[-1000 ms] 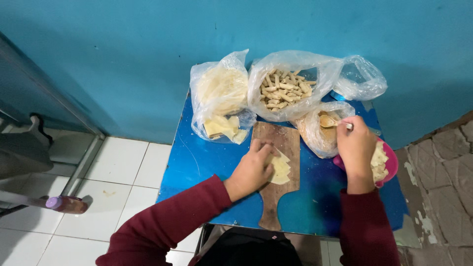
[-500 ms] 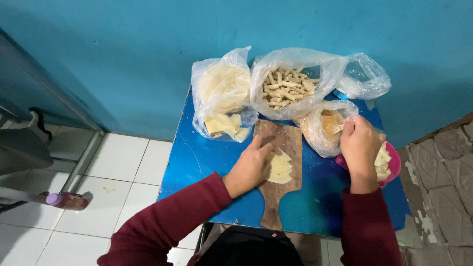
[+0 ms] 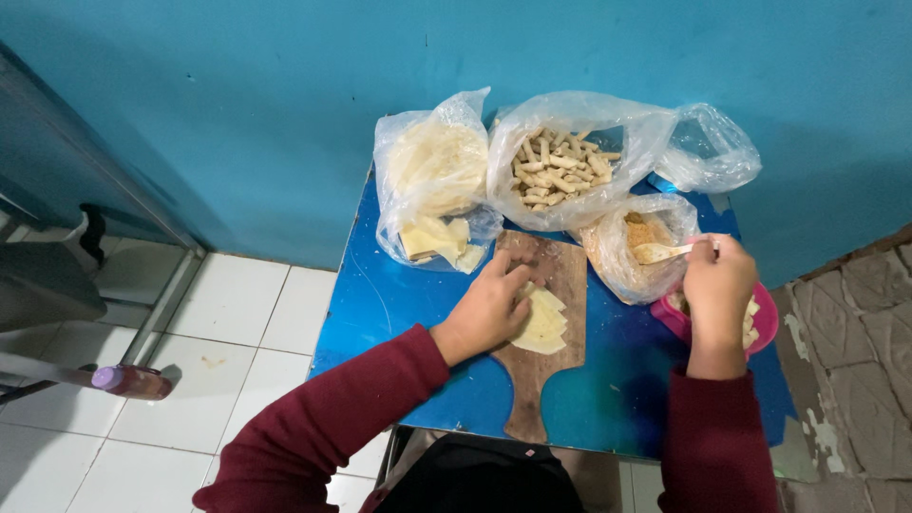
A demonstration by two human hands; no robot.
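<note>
The pale yellow dough sheets lie flat in a small stack on the wooden cutting board, near its middle, and the left hand presses on their left edge. The light spoon is held in the right hand, to the right of the board, and its bowl points left into a plastic bag of brown crumbs.

Blue wall, white tiled floor, small blue table.
</note>
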